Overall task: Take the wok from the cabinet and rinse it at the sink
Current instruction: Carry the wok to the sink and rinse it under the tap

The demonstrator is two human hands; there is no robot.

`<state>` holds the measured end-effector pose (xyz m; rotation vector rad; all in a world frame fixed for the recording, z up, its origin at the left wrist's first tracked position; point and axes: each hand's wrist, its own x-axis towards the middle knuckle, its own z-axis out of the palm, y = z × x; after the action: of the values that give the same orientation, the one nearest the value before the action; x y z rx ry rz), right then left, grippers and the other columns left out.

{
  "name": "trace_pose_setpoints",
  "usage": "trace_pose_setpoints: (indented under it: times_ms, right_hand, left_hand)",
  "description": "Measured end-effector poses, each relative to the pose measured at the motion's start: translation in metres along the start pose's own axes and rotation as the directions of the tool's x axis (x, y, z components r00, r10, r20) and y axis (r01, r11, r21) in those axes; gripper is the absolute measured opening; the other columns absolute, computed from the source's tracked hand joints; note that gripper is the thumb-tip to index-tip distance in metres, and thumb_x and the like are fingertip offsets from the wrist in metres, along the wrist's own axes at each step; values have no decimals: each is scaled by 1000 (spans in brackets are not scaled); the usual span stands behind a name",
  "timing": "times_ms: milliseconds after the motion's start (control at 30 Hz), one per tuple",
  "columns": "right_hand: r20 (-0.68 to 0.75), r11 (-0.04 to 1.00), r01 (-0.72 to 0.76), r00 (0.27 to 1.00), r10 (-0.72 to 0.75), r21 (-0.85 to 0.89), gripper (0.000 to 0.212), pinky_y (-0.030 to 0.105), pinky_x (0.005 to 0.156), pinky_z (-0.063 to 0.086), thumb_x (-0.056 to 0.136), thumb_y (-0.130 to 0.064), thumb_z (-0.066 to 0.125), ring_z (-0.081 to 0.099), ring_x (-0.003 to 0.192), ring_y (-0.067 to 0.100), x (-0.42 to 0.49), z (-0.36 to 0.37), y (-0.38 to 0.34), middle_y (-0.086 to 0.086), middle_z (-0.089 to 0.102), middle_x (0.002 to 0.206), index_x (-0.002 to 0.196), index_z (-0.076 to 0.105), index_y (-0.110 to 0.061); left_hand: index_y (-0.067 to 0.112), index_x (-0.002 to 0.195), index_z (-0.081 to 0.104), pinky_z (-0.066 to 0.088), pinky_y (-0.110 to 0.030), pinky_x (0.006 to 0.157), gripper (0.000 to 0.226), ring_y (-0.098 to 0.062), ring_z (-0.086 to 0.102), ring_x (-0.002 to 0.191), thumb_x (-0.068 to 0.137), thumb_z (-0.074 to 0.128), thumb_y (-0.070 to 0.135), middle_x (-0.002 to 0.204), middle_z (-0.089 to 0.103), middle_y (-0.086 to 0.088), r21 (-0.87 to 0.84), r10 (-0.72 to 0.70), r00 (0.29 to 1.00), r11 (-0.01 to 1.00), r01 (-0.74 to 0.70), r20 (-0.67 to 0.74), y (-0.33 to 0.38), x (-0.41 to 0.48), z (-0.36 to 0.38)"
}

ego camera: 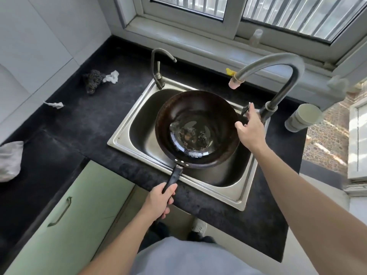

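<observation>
A dark round wok (198, 130) with bits of residue and a wet sheen in its bottom hangs over the steel sink (127, 133). My left hand (160, 201) is shut on its black handle at the sink's front edge. My right hand (250, 130) reaches past the wok's right rim, fingers apart, with the fingertips at the lever of the tall curved tap (278, 76). The tap's spout ends above the wok's far rim. No water stream is visible.
A smaller thin tap (158, 72) stands at the sink's back left. On the black counter (83, 120) lie a dark scrubber (92, 81), crumpled paper scraps (112, 76) and a grey cloth (10, 161). A green cabinet door (65, 211) is below left. A white canister (303, 118) stands right.
</observation>
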<state>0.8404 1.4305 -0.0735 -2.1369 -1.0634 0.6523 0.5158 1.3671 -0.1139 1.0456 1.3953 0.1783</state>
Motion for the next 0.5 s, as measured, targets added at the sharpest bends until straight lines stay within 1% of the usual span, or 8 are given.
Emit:
trace_pose_setpoints:
  times_ms: [67, 167, 267, 367, 500]
  right_hand:
    - [8, 999, 24, 1000, -23, -25, 79, 46, 119, 34, 93, -14, 57, 34, 148, 24, 1, -1, 0, 11, 33, 163, 160, 15, -11]
    - [37, 996, 49, 998, -46, -73, 79, 45, 120, 31, 94, -14, 58, 33, 149, 26, 3, -2, 1, 12, 32, 163, 160, 14, -10]
    - [67, 992, 64, 996, -57, -107, 80, 42, 122, 27, 95, -14, 58, 30, 150, 26, 5, -3, 2, 11, 26, 166, 161, 12, -10]
    - [78, 988, 83, 994, -73, -131, 79, 35, 122, 20, 96, -12, 57, 24, 153, 25, 5, -2, 2, 9, 23, 167, 161, 11, -9]
    - [92, 982, 90, 993, -75, -164, 79, 35, 121, 20, 97, -13, 57, 25, 152, 26, 6, -1, 0, 10, 23, 167, 161, 10, -10]
  left_hand:
    - [12, 82, 53, 32, -24, 39, 35, -12, 35, 39, 97, 53, 43, 59, 45, 2, 17, 5, 1000, 1000, -6, 4, 0, -1, 1]
    - [12, 82, 53, 32, -24, 38, 35, -11, 35, 39, 97, 53, 43, 59, 44, 3, 14, -2, 1000, 1000, 2, 9, 2, 0, 0]
    - [12, 83, 53, 32, -24, 38, 35, -11, 35, 39, 97, 53, 43, 58, 44, 3, 13, -10, 1000, 1000, 9, 17, 1, 1, 0]
    - [11, 83, 53, 33, -25, 36, 34, -12, 35, 38, 98, 53, 42, 58, 44, 2, 27, 3, 1000, 1000, -4, 25, 2, 0, -1]
    - [11, 83, 52, 34, -25, 35, 34, -12, 35, 39, 98, 53, 40, 59, 44, 1, 27, 10, 1000, 1000, -10, 28, 2, 0, 0]
